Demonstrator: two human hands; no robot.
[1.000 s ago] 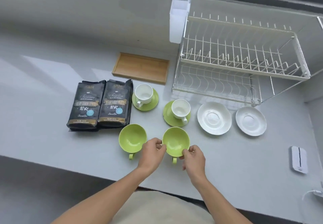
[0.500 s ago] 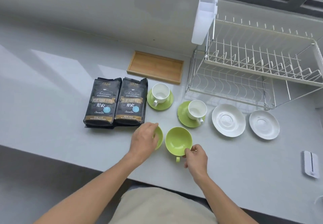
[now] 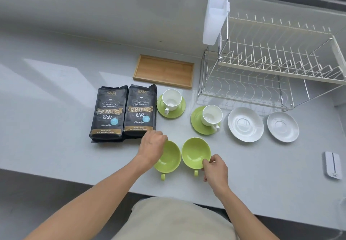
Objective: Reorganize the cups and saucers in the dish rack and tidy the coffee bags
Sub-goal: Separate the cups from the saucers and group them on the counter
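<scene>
Near the front edge of the grey counter point(image 3: 56, 155), your left hand point(image 3: 152, 147) is curling over the far-left rim of the left green ceramic cup point(image 3: 168, 158), while your right hand point(image 3: 215, 168) is pinching the near-right rim of the right green ceramic cup point(image 3: 194, 152). Two black coffee bags point(image 3: 123, 112) are lying just beside your left knuckles. Behind the cups, two white cups on green saucers point(image 3: 206, 119) and two white saucers point(image 3: 245, 124) are crowding the way to the wire dish rack point(image 3: 271, 67), which is standing empty. Open counter is stretching left of the bags and right of your right hand, toward a small white device point(image 3: 332, 165).
</scene>
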